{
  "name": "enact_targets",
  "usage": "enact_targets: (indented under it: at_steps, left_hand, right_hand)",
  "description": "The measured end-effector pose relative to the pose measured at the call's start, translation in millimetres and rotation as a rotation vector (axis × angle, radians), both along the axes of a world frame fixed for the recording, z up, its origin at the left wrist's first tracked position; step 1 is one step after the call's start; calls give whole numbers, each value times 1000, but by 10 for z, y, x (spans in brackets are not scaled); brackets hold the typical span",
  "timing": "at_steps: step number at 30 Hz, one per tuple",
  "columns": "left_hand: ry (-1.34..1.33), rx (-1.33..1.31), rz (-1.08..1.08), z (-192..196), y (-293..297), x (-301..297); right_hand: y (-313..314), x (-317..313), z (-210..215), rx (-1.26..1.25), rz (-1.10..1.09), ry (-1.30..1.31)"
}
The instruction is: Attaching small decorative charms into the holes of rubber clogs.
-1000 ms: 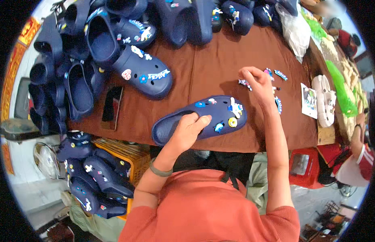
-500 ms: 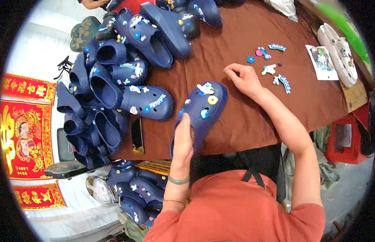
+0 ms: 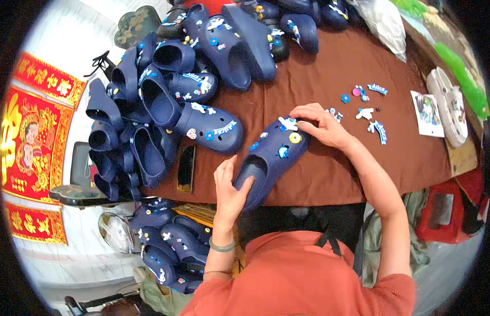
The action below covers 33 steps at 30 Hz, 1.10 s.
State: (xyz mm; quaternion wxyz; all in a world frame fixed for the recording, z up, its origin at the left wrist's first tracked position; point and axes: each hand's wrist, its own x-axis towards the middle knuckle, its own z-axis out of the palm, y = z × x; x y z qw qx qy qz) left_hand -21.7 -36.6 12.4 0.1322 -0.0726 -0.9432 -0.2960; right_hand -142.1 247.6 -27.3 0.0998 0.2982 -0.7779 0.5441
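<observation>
A navy clog (image 3: 276,158) with shoe charms on its upper lies slanted in front of me, toe pointing up and to the right. My left hand (image 3: 228,192) grips its heel end, thumb against the opening's rim and fingers along the side. My right hand (image 3: 326,126) is closed around the toe, thumb beside a white figure charm (image 3: 288,124). A yellow ring charm (image 3: 295,138) and a blue charm (image 3: 283,152) also sit on the upper. Loose charms, including a white figure (image 3: 365,113) and a blue banner (image 3: 380,132), lie right of my right hand.
Navy clogs (image 3: 158,97) are heaped on the brown cloth (image 3: 329,181) at left, near a phone (image 3: 185,168). More clogs (image 3: 184,245) sit below the table edge. At right are a picture card (image 3: 427,113), a white clog (image 3: 448,108) and a red stool (image 3: 439,213).
My right hand has moved left from the cloth onto the clog's toe. The clog has tilted further right, and my left hand has shifted at its heel. The whole view has shifted slightly.
</observation>
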Motion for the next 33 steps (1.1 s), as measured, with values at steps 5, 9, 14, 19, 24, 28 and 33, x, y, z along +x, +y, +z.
enact_targets:
  at_steps: [5, 9, 14, 19, 24, 28, 33]
  left_hand:
    - [-249, 53, -124, -191, -206, -102]
    - [-257, 114, -131, -153, -190, -104]
    - [-186, 206, -164, -219, -215, -66]
    - [-208, 199, -158, -235, -202, -103]
    - [-204, 209, -129, -208, -225, -117]
    - [-229, 311, -101, -312, -249, -210]
    - [-208, 399, -94, -301, -224, -221]
  right_hand:
    - [-73, -111, 135, 149, 176, -80]
    - [-87, -146, 238, 196, 229, -135]
    - [-87, -188, 278, 240, 308, -125]
    - [-44, -217, 204, 207, 354, -155]
    - [63, -179, 166, -42, 195, -268]
    - [231, -266, 42, -514, -49, -547]
    - [289, -281, 72, -959, -91, -696]
